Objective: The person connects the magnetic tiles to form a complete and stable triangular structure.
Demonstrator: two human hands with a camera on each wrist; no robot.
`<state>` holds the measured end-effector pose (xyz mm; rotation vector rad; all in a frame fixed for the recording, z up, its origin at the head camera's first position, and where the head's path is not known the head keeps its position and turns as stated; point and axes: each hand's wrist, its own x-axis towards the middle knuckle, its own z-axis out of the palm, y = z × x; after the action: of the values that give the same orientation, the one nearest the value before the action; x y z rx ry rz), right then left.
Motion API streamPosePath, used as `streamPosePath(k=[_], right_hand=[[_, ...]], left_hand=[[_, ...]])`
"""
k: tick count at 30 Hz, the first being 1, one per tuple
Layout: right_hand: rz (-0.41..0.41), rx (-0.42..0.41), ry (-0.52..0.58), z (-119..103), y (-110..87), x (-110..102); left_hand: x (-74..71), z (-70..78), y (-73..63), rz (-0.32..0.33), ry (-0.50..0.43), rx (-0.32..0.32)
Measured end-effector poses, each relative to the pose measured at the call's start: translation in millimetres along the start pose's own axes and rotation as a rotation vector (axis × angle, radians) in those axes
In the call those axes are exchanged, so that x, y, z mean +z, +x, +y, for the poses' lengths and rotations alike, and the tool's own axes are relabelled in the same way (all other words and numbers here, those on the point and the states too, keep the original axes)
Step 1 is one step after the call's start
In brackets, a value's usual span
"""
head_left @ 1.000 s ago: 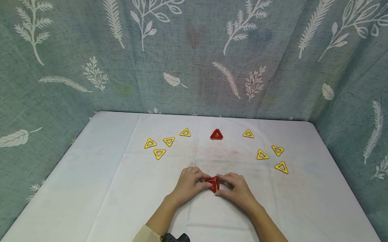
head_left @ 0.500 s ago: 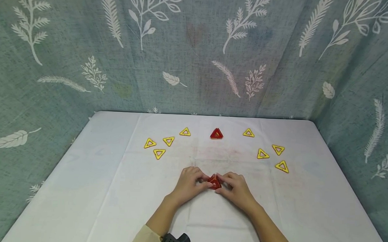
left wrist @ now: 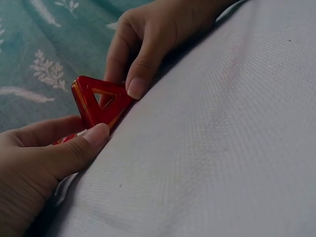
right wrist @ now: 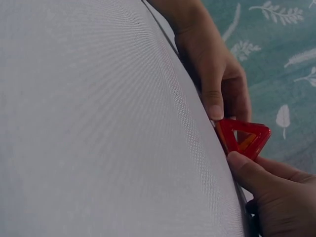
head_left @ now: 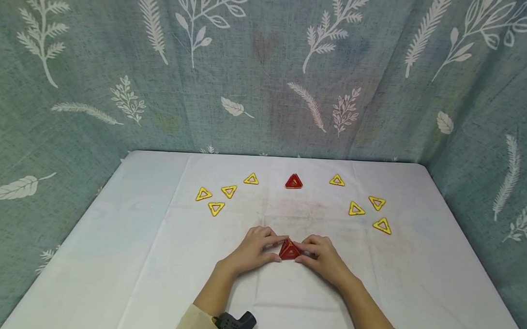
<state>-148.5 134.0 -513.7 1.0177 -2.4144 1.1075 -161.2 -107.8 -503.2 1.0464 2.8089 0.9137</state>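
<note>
A small red pyramid of triangular frame tiles [head_left: 289, 253] stands on the white table, between both hands. My left hand [head_left: 254, 249] pinches its left side, index finger near the top and thumb at the base. From the other side my right hand [head_left: 323, 257] pinches it between thumb and fingers. In the left wrist view one red tile face [left wrist: 101, 117] shows a triangular hole, with thumbs at two of its corners. The right wrist view shows the pyramid [right wrist: 256, 127] standing at an angle to the camera; its inner faces are partly hidden by fingers.
Another red pyramid [head_left: 294, 182] stands at the back middle of the white-covered table [head_left: 112, 256]. Several flat yellow triangle tiles lie to its left, one of them nearest the hands [head_left: 216, 209], and several to its right [head_left: 382, 226]. A leaf-patterned teal curtain [head_left: 266, 87] surrounds the table.
The red pyramid has turned between the hands, so one face now points toward me. My left thumb has slid off its front to the lower left corner. Other tiles stay put.
</note>
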Motion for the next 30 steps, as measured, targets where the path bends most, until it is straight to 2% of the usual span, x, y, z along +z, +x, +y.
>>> streamPosePath(k=[5,10,19,25,30], right_hand=[[0.010,-0.124,-0.056,2.9,-1.2,0.3],[0.032,-0.172,-0.095,3.1,-0.9,-1.4],[0.063,-0.126,-0.119,3.3,-2.2,1.0],[0.118,-0.023,-0.082,2.1,-2.8,4.5],[0.169,0.025,-0.085,-1.2,0.8,8.1]], left_hand=[[1.7,-1.3,0.0,0.038,0.044,0.036],[3.5,-3.4,1.2,0.079,0.064,0.069],[5.6,-3.9,1.1,0.134,0.080,0.088],[8.0,-0.1,0.5,0.229,0.155,0.082],[8.5,2.5,-0.9,0.267,0.215,0.073]])
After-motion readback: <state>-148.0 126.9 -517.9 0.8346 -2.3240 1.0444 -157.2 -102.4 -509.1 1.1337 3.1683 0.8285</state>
